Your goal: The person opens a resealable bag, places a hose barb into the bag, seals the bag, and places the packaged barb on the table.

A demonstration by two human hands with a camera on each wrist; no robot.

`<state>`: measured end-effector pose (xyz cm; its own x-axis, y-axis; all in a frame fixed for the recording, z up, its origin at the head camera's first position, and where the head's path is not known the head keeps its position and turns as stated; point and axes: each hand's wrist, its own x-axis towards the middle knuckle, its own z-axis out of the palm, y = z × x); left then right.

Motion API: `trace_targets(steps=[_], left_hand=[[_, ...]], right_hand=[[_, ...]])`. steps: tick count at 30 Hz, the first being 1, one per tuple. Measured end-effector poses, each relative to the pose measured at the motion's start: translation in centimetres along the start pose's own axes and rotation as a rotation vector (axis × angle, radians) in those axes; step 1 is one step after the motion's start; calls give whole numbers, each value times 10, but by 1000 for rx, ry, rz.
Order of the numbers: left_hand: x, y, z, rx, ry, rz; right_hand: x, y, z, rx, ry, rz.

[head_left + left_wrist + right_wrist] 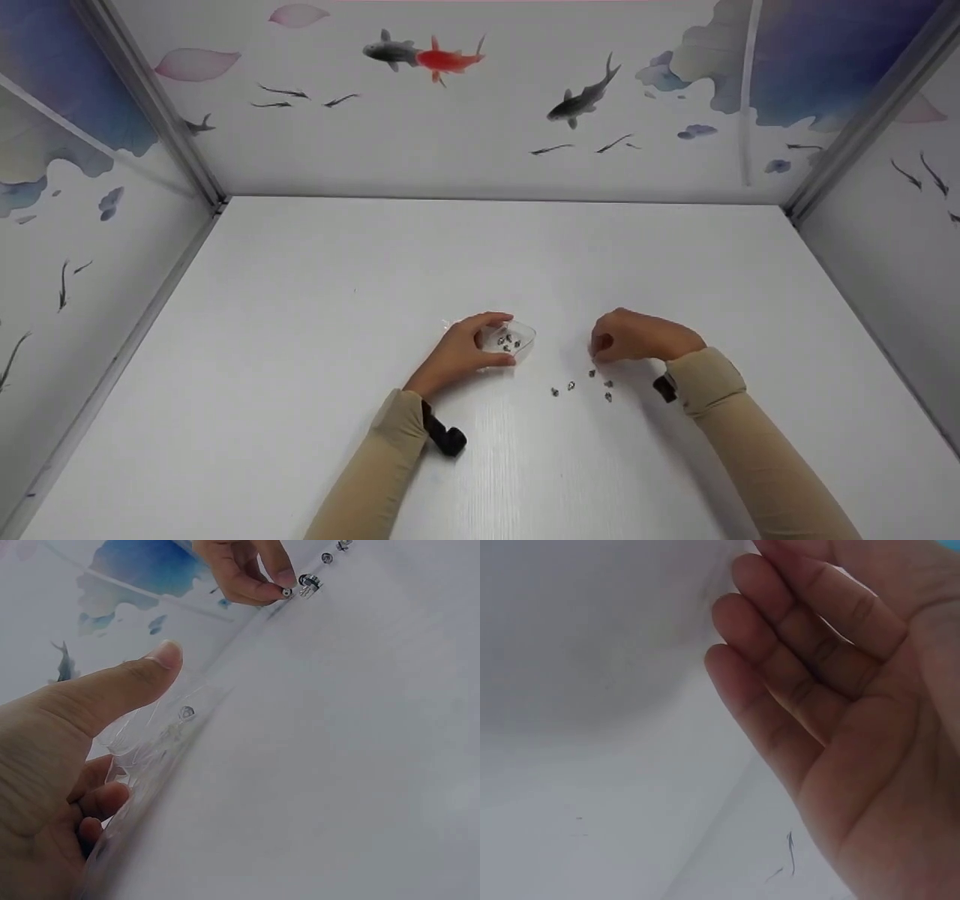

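My left hand (461, 350) holds a small clear plastic box (529, 339) between thumb and fingers. Several tiny shiny metal pieces (508, 340) lie inside it. In the left wrist view the thumb and curled fingers lie along the clear plastic (142, 739). To the right of the box, my right hand (637, 335) is low over the table. Its thumb and a finger pinch one small round metal piece (286, 592), seen in the left wrist view. The right wrist view shows the palm and bent fingers (761, 701), while the fingertip pinch is out of frame.
Several loose metal pieces (571, 385) are scattered on the white table (337, 255), in front of and beside the right hand. White panels (480, 135) printed with fish and petals close off the back and both sides.
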<state>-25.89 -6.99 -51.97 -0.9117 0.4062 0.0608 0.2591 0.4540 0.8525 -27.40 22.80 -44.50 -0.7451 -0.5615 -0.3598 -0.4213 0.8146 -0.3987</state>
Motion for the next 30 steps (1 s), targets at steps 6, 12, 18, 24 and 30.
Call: trace_targets(steps=[6, 12, 18, 24, 30], left_hand=[[1, 0, 1, 0, -2, 13], [4, 0, 1, -14, 1, 4], [4, 0, 2, 11, 9, 13], [2, 2, 1, 11, 12, 8], [2, 3, 1, 4, 4, 9]], right_hand=[[3, -4, -6, 7, 29, -32], [6, -10, -11, 23, 59, -94], [15, -20, -13, 13, 91, -129], [23, -30, -14, -21, 117, -141], [32, -40, -15, -26, 147, -175]])
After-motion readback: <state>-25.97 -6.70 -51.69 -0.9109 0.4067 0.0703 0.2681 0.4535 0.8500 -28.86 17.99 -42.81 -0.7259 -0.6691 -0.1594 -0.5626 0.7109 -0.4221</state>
